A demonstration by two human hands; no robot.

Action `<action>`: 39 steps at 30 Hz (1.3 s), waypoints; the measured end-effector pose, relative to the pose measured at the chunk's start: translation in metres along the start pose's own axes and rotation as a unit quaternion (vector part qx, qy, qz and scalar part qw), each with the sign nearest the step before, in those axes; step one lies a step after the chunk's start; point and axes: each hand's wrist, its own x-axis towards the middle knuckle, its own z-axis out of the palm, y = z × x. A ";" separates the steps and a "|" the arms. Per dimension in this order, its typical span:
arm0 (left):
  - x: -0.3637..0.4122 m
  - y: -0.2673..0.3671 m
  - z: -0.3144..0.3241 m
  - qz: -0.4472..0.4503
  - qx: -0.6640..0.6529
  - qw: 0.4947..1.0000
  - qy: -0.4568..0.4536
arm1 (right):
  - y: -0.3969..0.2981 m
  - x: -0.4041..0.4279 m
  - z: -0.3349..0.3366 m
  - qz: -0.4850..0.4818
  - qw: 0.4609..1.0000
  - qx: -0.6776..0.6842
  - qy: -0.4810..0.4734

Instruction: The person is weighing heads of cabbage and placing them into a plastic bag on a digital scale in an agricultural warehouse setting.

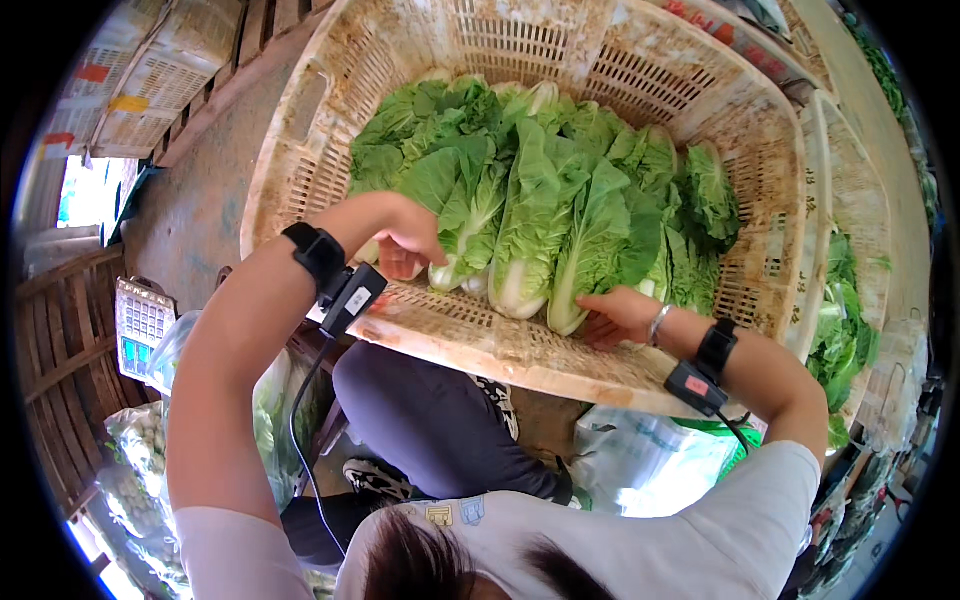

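A stained, pale plastic crate point(480, 341) stands before me, with several leafy Chinese cabbages inside. My left hand point(409, 236) is at the near left of the crate, fingers bent and apart. One fingertip meets the white base of a cabbage point(469, 232). Toward the near right, my right hand point(619, 315) reaches over the rim. Its thumb touches the stem end of a long cabbage point(589, 255), while the other fingers sit lower beside it, partly in shadow. A wider cabbage point(525, 247) lies between the hands with its white base toward me.
A scale with a keypad point(145, 319) stands at the left, close to bagged vegetables point(142, 442). A second crate with greens point(840, 322) adjoins on the right. Below the crate's near rim are my knee point(420, 412) and a white plastic bag point(645, 465). Stacked crates point(142, 71) are upper left.
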 end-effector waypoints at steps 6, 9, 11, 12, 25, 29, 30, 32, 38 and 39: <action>0.061 -0.033 0.007 0.079 -0.116 0.990 -0.025 | 0.002 -0.002 -0.006 0.010 0.992 0.120 -0.036; 0.040 0.009 0.016 0.035 -0.039 0.997 0.063 | -0.012 0.001 -0.018 0.000 0.990 -0.134 -0.054; 0.033 0.019 0.021 0.031 0.049 0.992 0.110 | -0.036 -0.017 -0.016 -0.073 0.933 -0.346 -0.063; 0.042 0.015 0.023 0.048 0.081 0.986 0.138 | -0.049 -0.028 -0.014 -0.143 0.824 -0.544 -0.069; 0.065 -0.018 0.033 0.071 -0.361 0.928 0.053 | -0.035 -0.088 -0.005 -0.463 0.655 -0.596 0.037; 0.054 0.011 0.034 0.036 -0.094 0.980 0.172 | -0.032 -0.090 -0.012 -0.427 0.661 -0.616 -0.006; 0.046 0.026 0.034 0.049 -0.034 0.973 0.222 | -0.032 -0.088 -0.010 -0.415 0.669 -0.617 0.010; 0.043 0.019 0.033 0.000 -0.209 0.959 0.189 | -0.040 -0.086 -0.004 -0.408 0.702 -0.582 -0.048; 0.015 0.031 0.035 0.015 -0.182 0.927 0.327 | -0.053 -0.066 -0.005 -0.373 0.716 -0.589 -0.042; 0.008 0.030 0.028 -0.022 -0.097 0.940 0.327 | -0.055 -0.061 -0.007 -0.376 0.727 -0.574 -0.042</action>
